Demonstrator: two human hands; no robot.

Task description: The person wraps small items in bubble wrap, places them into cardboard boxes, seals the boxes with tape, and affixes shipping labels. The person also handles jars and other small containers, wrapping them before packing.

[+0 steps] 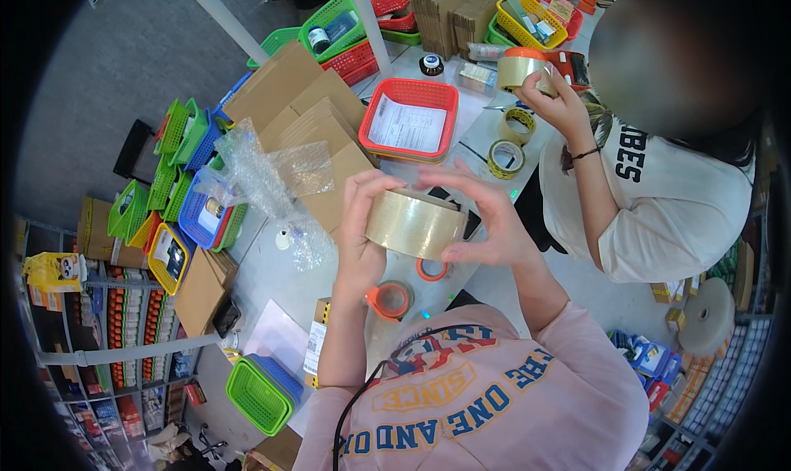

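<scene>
Wide, yellowish translucent tape roll [414,224], tilted

on the worktop [321,281], a tray [404,151] stands mid-surface with a sheet [407,127] in it and a bottle [431,65] behind it. left of the tray lie flattened cartons [284,92], bubble wrap [251,166] partly over them. right of it, two tape rolls [505,174] lie near the front edge. before it, a large roll [414,225] sits between the left hand [362,215] and right hand [490,215], above another roll [396,298]. baskets [194,203] line the left edge.
</scene>
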